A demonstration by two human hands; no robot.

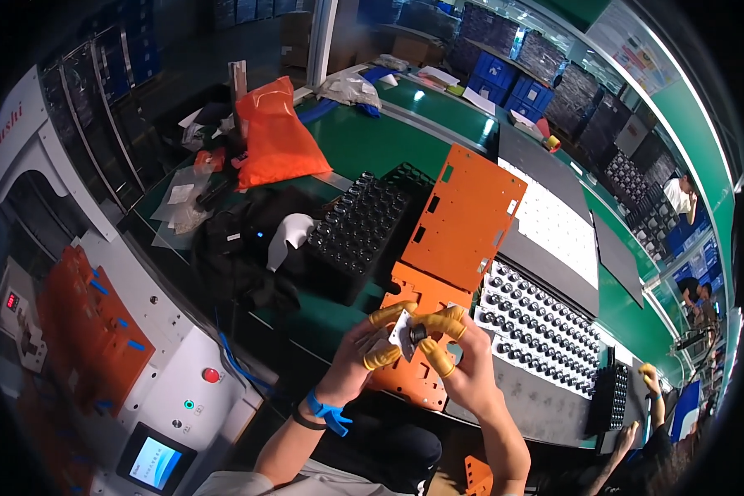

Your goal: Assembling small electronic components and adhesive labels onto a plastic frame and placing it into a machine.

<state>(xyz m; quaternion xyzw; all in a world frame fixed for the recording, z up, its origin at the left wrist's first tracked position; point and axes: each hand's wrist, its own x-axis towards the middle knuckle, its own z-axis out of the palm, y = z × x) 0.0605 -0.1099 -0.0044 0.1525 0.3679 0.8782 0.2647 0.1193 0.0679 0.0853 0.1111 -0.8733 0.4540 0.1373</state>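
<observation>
My left hand (357,357) and my right hand (468,364) meet in front of me, both with yellow finger cots. Between their fingertips is a small part: a white square plate (400,331) with a short black cylinder (419,333) on its right side. The left fingers pinch the plate, while the right fingers close around the cylinder side. Just beneath the hands lies an orange fixture base (428,286) with cut-outs, partly covered by them. Its flat orange lid (469,217) stands tilted back behind it.
Right of the fixture, a white tray (537,331) holds rows of black round parts. A black tray (360,221) of round parts lies to the left, near an orange bag (279,136). A white machine (198,335) with a screen stands at left. A co-worker's hands (649,380) show at far right.
</observation>
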